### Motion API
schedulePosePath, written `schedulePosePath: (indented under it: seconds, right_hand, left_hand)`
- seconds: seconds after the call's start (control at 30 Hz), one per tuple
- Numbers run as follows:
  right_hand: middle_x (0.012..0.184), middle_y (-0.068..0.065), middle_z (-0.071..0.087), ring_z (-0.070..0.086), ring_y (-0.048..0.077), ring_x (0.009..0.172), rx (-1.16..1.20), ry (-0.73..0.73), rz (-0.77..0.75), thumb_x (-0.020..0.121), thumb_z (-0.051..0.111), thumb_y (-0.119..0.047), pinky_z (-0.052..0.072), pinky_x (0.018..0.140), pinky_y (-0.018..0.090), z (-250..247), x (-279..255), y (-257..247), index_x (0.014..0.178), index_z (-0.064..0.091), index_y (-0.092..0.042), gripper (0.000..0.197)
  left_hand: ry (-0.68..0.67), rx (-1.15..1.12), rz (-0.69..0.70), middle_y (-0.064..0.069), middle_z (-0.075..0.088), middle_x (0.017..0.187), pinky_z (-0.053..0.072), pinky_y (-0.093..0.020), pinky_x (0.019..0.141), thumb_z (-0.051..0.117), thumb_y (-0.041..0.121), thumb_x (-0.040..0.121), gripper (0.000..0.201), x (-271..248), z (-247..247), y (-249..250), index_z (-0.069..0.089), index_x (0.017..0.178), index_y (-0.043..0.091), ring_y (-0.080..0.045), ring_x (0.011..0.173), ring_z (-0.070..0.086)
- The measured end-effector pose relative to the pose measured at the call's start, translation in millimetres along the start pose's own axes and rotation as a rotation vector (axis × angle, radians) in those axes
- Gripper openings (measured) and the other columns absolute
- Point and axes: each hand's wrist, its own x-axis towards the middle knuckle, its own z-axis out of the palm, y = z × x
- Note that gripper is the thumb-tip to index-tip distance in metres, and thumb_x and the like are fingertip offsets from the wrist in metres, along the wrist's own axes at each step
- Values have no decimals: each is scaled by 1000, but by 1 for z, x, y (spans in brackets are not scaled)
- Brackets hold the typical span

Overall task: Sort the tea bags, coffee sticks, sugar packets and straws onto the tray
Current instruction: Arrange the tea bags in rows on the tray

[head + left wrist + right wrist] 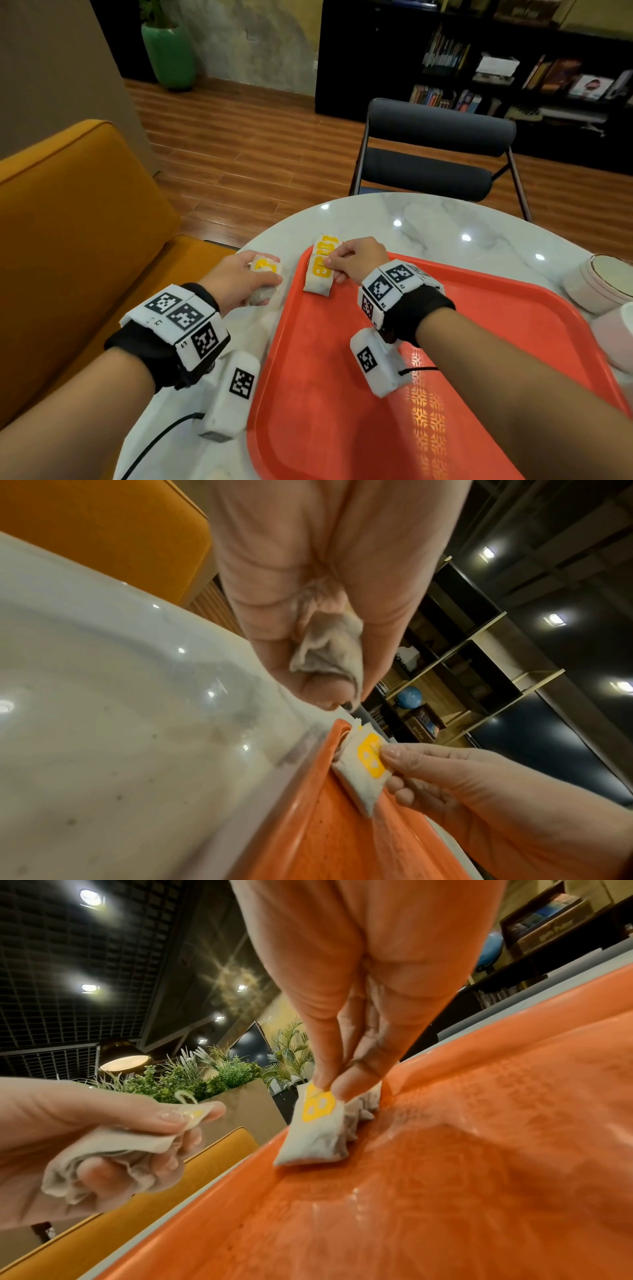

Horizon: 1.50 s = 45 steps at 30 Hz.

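Observation:
An orange tray [445, 342] lies on the marble table. A row of white tea bags with yellow tags [320, 270] sits at the tray's far left corner, running over its rim. My right hand [352, 262] pinches the yellow tag of the nearest bag [316, 1123] between thumb and finger; that bag rests on the tray [445, 1177]. My left hand [239, 281] stays left of the tray above the table, fingers curled round more tea bags [263, 277], seen crumpled in the palm [329, 645] [113, 1150]. No coffee sticks, sugar packets or straws show.
White and pale pink ceramic vessels [603, 287] stand at the table's right edge beside the tray. A dark chair [435, 154] is behind the table and an orange sofa [68, 222] to the left. A cable [154, 442] trails over the table's near left.

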Motion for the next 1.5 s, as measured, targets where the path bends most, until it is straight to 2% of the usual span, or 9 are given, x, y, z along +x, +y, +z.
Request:
schedulePosePath:
  seconds: [0.23,0.4,0.6,0.73,0.8,1.03,1.17,1.27,1.5]
  right_hand:
    - [60,2,58,55,8,54,59,36,39,85,64,-15,49,72,18,3,2,1,69,56,-14,18]
    - [65,3,61,56,10,61,-16,41,60,87,62,-18,49,90,27,4,6,-2,62,55,-17,26]
    - [78,11,66,61,21,79,-80,72,51,84,65,-21,51,89,36,5,6,-2,61,51,-19,27]
    - [86,2,54,50,14,83,-126,178,-33,84,65,-28,44,68,25,0,1,-3,86,59,-11,19]
    - [86,-1,51,48,12,83,-125,218,-94,85,62,-29,37,68,25,-2,-5,-5,101,60,-9,26]
    - [75,-1,59,57,5,60,52,-235,-211,88,60,-25,48,62,20,-1,-28,-15,103,65,-8,24]
    - [67,-3,55,50,-4,38,80,-286,-181,84,64,-16,44,50,12,2,-35,-14,100,58,-11,17]
    - [71,-3,55,53,-3,41,110,-298,-160,85,63,-13,44,51,12,0,-37,-11,110,57,-9,26]
    - [72,1,56,54,14,66,96,-269,-150,86,62,-14,47,54,15,-6,-40,-4,96,63,-3,15]
  left_hand:
    - [-31,-166,-65,-19,53,108,54,-18,50,62,-11,79,28,0,0,-2,56,95,12,-22,80,59]
    - [-41,-187,-79,-19,53,107,57,-20,55,60,-12,81,29,1,3,-3,55,100,9,-21,78,60]
    - [-42,-212,-69,-19,54,109,56,-21,62,59,-11,81,36,2,3,-4,52,112,5,-21,84,59]
    - [-77,-260,-56,-16,57,102,56,-19,63,55,-15,82,40,3,1,1,49,116,7,-20,85,60]
    - [-107,-233,-52,-18,58,107,56,-21,68,54,-16,82,41,2,1,3,51,112,12,-23,89,61]
    - [-254,-164,-33,-14,63,97,57,-21,64,56,-16,81,47,-11,10,1,52,114,16,-18,77,66]
    - [-297,-170,-28,-13,63,97,57,-28,76,54,-19,81,51,-17,13,2,50,115,19,-18,79,69]
    - [-326,-125,-29,-13,62,100,57,-26,71,51,-20,81,53,-24,15,4,49,115,21,-16,79,67]
    - [-279,-132,-93,-14,58,116,58,-39,70,50,-18,83,51,-31,14,2,50,123,13,-24,89,63]
